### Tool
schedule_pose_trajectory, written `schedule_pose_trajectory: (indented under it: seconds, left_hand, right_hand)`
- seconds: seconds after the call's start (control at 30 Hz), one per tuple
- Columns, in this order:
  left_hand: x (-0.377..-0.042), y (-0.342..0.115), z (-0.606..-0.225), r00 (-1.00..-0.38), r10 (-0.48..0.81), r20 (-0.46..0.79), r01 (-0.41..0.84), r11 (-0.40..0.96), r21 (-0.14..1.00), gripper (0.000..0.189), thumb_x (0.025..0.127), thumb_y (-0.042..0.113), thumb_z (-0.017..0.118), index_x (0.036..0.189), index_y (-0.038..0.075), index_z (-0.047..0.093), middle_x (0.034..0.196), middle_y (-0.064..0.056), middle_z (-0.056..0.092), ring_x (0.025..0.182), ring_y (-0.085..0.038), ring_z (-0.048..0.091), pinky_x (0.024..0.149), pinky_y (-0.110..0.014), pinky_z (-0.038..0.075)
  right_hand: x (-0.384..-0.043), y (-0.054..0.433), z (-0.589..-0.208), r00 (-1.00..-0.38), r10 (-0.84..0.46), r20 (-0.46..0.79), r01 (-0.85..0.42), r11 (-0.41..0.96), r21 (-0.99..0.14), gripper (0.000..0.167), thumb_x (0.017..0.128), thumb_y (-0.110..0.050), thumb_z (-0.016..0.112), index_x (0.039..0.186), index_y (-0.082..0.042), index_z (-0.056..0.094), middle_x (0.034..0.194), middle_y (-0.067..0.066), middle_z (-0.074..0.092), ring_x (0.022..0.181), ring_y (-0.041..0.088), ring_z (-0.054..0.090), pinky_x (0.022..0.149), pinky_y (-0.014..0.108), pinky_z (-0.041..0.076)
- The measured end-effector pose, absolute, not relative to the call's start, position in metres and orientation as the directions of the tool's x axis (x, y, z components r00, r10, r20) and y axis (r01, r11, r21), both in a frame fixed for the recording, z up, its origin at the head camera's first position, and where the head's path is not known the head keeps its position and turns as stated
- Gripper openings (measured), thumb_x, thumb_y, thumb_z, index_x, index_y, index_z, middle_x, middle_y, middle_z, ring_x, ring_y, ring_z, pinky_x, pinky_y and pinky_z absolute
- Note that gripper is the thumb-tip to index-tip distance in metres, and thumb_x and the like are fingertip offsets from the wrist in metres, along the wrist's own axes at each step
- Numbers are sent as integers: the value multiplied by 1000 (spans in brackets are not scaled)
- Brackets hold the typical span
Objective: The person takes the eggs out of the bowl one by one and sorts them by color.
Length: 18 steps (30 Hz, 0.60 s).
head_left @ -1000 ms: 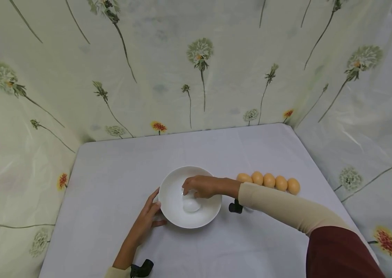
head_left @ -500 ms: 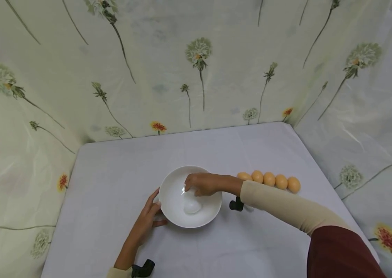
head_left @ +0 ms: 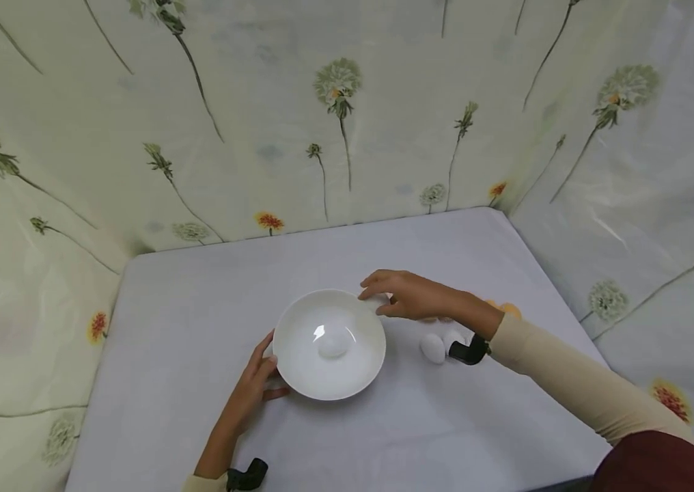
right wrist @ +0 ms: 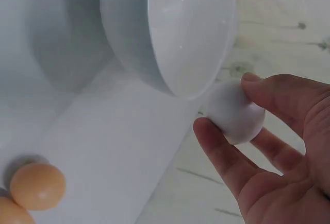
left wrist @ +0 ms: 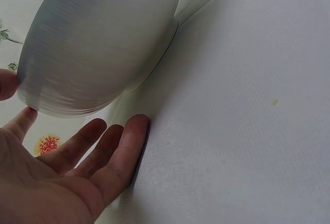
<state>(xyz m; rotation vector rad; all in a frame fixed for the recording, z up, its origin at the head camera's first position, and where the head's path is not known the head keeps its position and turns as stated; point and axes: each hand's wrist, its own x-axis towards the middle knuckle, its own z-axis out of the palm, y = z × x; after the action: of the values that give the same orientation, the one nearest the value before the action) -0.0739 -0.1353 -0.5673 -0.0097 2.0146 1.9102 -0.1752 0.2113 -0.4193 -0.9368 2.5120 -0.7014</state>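
A white bowl (head_left: 294, 374) stands mid-table, with a faint pale oval at its bottom. Against its left side lies my left hand (head_left: 247, 393), fingers mostly straight and touching the wall. In the left wrist view, two fingertips of the left hand (left wrist: 77, 177) meet the bowl (left wrist: 103, 38) while the other fingers spread below it. Just outside the bowl's far right rim, my right hand (head_left: 411, 295) pinches a white egg, partly covered by the fingers in the head view. The right wrist view shows this egg (right wrist: 234, 112) between thumb and fingertips, close to the bowl (right wrist: 126, 33).
Another white egg (head_left: 433, 348) rests on the table right of the bowl, with a second one (head_left: 453, 339) beside it, partly behind the wrist camera. Brown eggs (right wrist: 38, 186) lie beyond, mostly hidden by the right arm in the head view. Floral sheeting hangs around the table.
My right hand has come up out of the bowl and moved right to beyond its rim, where a white egg shows in its fingers. The left hand stays at the bowl.
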Motion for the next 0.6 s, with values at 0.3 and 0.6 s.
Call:
schedule_pose_trajectory:
  seconds: [0.3, 0.6]
  left_hand:
    - [-73, -135, -568, -931, 250, -265, -253, 82, 964, 51, 106, 46, 43, 153, 46, 27, 138, -20, 50, 129, -41, 53, 82, -49, 62]
    - [-73, -136, -567, -930, 254, -264, -251, 83, 964, 50, 105, 45, 44, 153, 47, 27, 139, -18, 50, 129, -41, 53, 81, -49, 62]
  right_hand:
    - [-149, 276, -413, -825, -547, -146, -350, 696, -627, 42, 91, -11, 73, 132, -13, 65, 146, 8, 51, 131, 30, 54, 92, 30, 59]
    - [-118, 338, -429, -909, -407, -87, -270, 736, -620, 43, 89, -8, 74, 131, -8, 64, 143, 16, 53, 130, 37, 53, 86, 31, 61]
